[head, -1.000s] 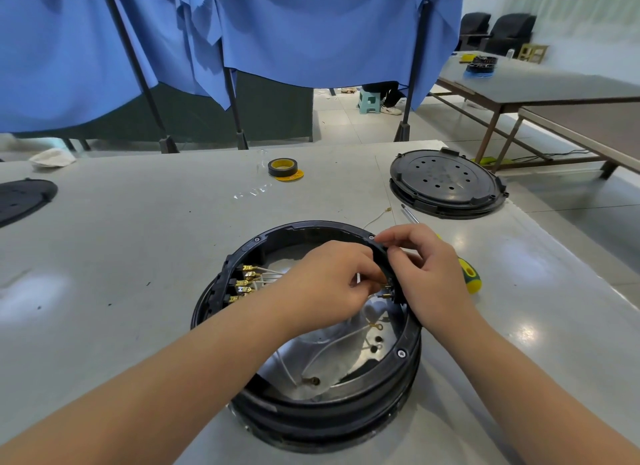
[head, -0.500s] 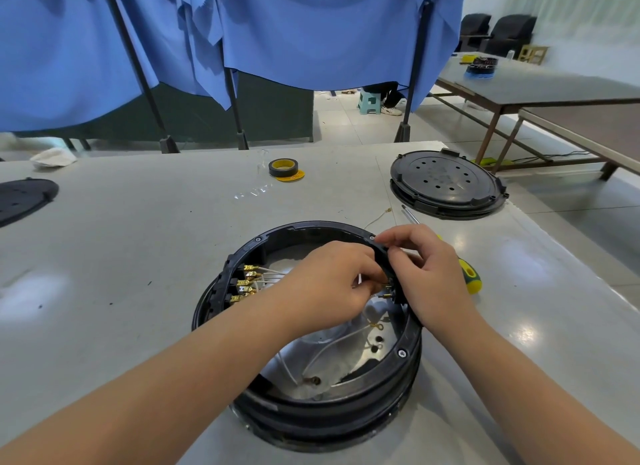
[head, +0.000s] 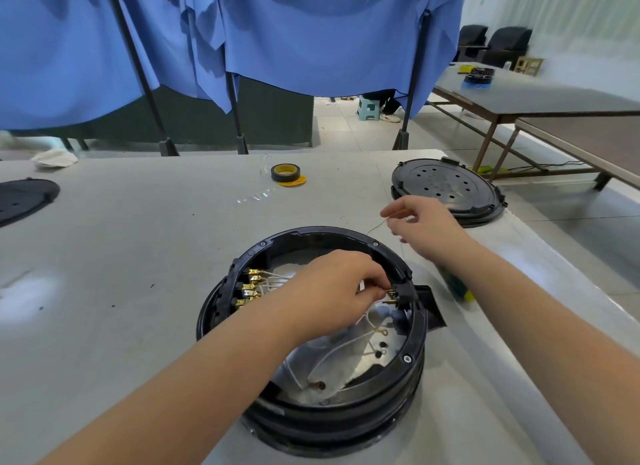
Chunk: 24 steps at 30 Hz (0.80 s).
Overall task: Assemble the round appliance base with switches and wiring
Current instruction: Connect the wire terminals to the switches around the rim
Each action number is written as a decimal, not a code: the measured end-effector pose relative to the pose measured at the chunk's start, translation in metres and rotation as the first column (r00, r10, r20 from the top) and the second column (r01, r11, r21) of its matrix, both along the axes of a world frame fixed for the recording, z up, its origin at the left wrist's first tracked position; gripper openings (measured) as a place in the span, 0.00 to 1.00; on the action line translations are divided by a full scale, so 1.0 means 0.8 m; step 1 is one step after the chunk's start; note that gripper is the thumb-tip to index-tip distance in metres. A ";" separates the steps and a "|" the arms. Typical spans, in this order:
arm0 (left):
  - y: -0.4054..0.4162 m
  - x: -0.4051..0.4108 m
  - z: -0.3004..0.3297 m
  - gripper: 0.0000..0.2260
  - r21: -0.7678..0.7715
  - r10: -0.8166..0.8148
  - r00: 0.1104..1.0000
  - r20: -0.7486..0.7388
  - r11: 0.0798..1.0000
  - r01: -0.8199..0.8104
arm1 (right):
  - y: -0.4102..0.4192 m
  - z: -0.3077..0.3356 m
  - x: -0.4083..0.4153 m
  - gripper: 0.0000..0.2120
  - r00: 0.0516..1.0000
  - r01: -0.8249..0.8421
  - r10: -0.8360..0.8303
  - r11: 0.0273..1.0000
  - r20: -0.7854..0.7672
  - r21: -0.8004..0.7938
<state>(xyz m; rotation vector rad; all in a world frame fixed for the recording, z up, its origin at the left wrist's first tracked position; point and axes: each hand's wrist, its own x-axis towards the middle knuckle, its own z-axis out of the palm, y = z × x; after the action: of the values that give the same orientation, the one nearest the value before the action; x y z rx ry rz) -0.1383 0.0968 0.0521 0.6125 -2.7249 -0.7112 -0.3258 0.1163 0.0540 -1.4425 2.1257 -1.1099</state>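
The round black appliance base (head: 414, 347) lies open side up in front of me, with a metal plate and white wires (head: 341, 348) inside. A row of gold terminals (head: 250, 287) lines its left inner wall. My left hand (head: 337, 291) reaches inside and pinches a gold terminal at the black switch block (head: 406, 293) on the right rim. My right hand (head: 424, 229) hovers past the base's far right rim with its fingers loosely spread. Its index fingertip is just over a thin loose wire (head: 373, 228) on the table.
A black perforated lid (head: 446, 187) lies at the back right. A green-yellow screwdriver (head: 458, 289) lies under my right forearm. A tape roll (head: 285, 172) and clear plastic scraps (head: 255, 197) sit further back. Another black cover (head: 24, 198) is at the left edge.
My right hand has let go of the base's right rim and moved up and away to the thin wire behind it. My left hand stays at the switch block.
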 end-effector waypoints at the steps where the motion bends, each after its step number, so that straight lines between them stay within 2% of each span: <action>1: 0.000 0.000 0.001 0.07 0.002 0.004 1.000 0.002 1.000 -0.004 | -0.015 -0.004 -0.009 0.08 0.993 -0.031 0.041 0.996 -0.113 0.089; 3: 0.000 0.002 0.001 0.07 0.012 0.011 1.000 0.004 1.000 -0.011 | -0.042 -0.015 -0.024 0.10 0.949 -0.079 0.146 0.968 -0.278 0.239; 7: -0.001 0.005 0.004 0.07 0.092 0.035 0.999 0.017 0.995 -0.037 | -0.082 -0.038 -0.038 0.11 0.898 -0.052 0.234 0.897 -0.373 0.439; 11: -0.004 0.007 0.007 0.07 0.158 0.057 0.998 0.007 0.986 -0.057 | -0.100 -0.046 -0.043 0.03 0.854 -0.027 0.266 0.880 -0.447 0.474; 16: -0.006 0.006 0.005 0.06 0.125 0.057 0.998 0.016 0.990 -0.058 | -0.103 -0.051 -0.043 0.01 0.805 0.000 0.294 0.869 -0.515 0.495; 18: -0.006 0.006 0.005 0.06 0.116 0.055 0.998 0.012 0.992 -0.056 | -0.098 -0.051 -0.038 0.04 0.801 0.006 0.277 0.883 -0.530 0.470; 20: -0.005 0.006 0.004 0.06 0.112 0.054 0.998 0.010 0.992 -0.055 | -0.090 -0.045 -0.031 0.05 0.821 0.015 0.204 0.926 -0.534 0.377; 22: -0.005 0.007 0.005 0.07 0.115 0.049 0.999 0.001 0.992 -0.049 | -0.076 -0.033 -0.021 0.05 0.895 -0.003 0.112 0.970 -0.433 0.243; 24: -0.006 0.009 0.008 0.08 0.108 0.064 0.997 -0.043 0.992 -0.059 | -0.058 -0.017 -0.010 0.04 0.964 -0.044 0.067 0.995 -0.257 0.093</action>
<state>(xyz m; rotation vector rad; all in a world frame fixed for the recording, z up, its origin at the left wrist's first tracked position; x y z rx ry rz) -0.1313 0.0918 0.0587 0.6920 -2.6265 -0.8485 -0.3335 0.0701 0.0406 -1.6739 2.2595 -0.8348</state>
